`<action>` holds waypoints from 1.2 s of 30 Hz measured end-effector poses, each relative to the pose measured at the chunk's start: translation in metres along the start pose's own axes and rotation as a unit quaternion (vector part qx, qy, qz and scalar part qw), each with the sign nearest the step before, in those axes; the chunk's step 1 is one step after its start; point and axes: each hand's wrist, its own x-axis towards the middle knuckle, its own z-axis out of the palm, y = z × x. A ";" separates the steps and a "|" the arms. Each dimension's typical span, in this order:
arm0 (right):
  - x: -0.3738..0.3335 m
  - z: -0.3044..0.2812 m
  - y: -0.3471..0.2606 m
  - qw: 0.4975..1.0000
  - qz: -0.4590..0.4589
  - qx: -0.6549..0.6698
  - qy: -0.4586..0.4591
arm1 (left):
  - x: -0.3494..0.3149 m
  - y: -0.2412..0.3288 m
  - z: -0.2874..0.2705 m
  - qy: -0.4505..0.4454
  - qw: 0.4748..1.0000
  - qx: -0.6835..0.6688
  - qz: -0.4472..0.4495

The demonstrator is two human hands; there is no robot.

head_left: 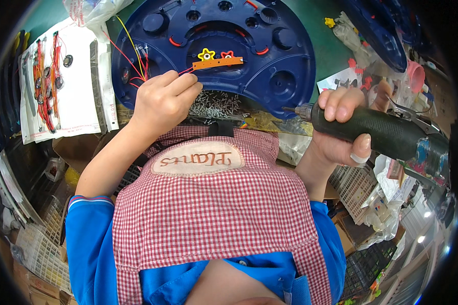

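Note:
My left hand (168,99) is closed in a pinch over the near left edge of a dark blue, curved plastic shell (282,61). Thin red wires (187,70) run from an orange circuit board (219,63) in to its fingers; the fingertips are partly hidden. The board lies in the shell, beside a yellow star-shaped part (206,54) and a red one (228,55). Gripped in my right hand (343,122) is a dark electric screwdriver (387,132), its tip pointing left at the shell's near right end. Many small screws (216,105) lie just in front of the shell.
On the left, a white plastic bag (79,76) carries small round black parts with red wires. Another blue shell (376,30) is at the upper right, near loose red pieces and clear plastic. Plastic crates (353,190) and cardboard stand below the table's edge.

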 end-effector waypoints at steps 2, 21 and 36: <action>0.001 0.001 0.000 1.000 -0.002 0.002 -0.006 | 0.003 -0.002 -0.003 -0.011 1.000 -0.016 0.003; -0.054 0.033 0.049 0.993 0.109 -0.044 -0.017 | 0.005 -0.005 0.000 -0.035 0.999 0.010 0.003; -0.006 0.052 0.036 0.993 0.012 0.028 -0.113 | 0.014 0.025 0.008 -0.042 0.995 -0.088 -0.024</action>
